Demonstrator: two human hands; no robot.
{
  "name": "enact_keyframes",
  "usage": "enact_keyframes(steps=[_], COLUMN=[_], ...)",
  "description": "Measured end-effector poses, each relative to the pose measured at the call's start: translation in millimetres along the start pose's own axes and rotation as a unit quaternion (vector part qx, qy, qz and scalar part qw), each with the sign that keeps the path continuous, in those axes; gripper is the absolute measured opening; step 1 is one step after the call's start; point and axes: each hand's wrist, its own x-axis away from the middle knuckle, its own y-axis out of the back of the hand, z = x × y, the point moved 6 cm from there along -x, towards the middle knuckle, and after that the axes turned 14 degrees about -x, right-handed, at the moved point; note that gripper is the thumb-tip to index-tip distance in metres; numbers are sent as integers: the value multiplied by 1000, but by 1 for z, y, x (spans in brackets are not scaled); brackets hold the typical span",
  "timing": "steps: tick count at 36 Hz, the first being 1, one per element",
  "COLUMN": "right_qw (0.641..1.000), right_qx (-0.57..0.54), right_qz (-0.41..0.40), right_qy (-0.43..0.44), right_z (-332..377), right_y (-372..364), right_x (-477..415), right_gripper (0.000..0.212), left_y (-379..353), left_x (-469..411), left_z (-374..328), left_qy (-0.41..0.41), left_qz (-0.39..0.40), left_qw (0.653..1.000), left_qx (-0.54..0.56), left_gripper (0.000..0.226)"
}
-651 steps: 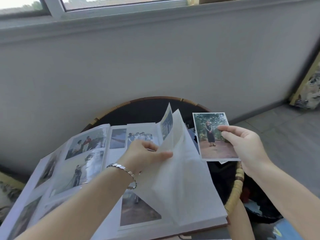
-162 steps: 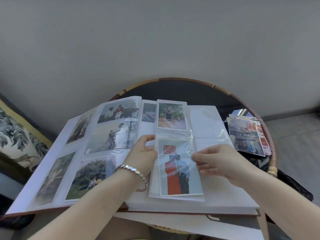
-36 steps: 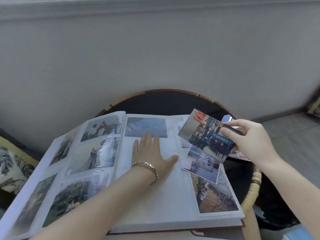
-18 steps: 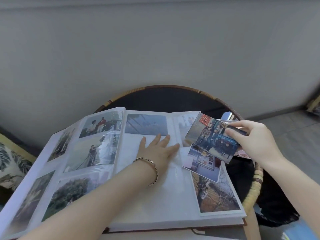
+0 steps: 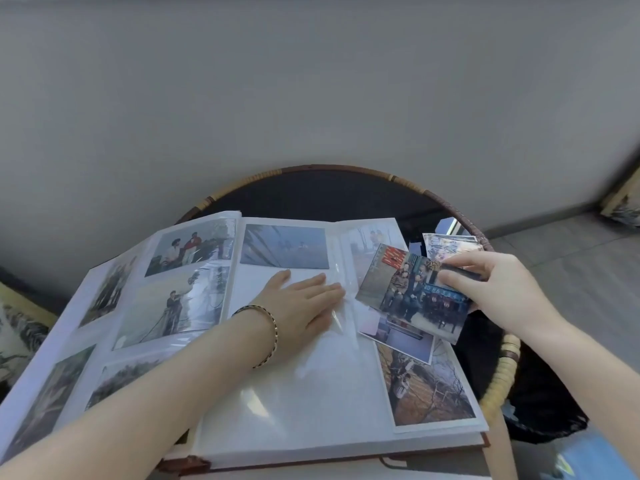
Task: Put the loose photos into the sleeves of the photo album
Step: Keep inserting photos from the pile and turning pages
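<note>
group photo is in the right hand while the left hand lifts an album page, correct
No: the head view shows the left hand lying flat on the album page, not lifting it. The right hand does hold the group photo.

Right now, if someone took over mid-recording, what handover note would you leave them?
Left hand: open, flat on an empty sleeve in the photo album.
Right hand: pinches a group photo above the right page.
Another loose photo lies askew beneath it; a pile of photos sits on the rattan table.
Done: left page's visible sleeves filled.
Left: sleeve the held photo, then the rest.
</note>
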Motion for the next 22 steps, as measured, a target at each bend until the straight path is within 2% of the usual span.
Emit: enact_keyframes(steps=[9,18,22], right_qw=[996,976,970], right_qx=[38,47,73], right_qz=[72,171,192], right_qy=[-21,-130,-132], right_z=[7,0,4], right_y=[-18,-47,-63], right_x=[-2,-15,-25], right_gripper=[8,10,5], left_y=[5,5,2], left_x=[1,3,7], left_z=[0,2,16], left_qy=[18,23,86], left_qz=[-4,-12,14], left_qw=[998,997,995], left_qx=[54,74,40], left_gripper=[47,48,64])
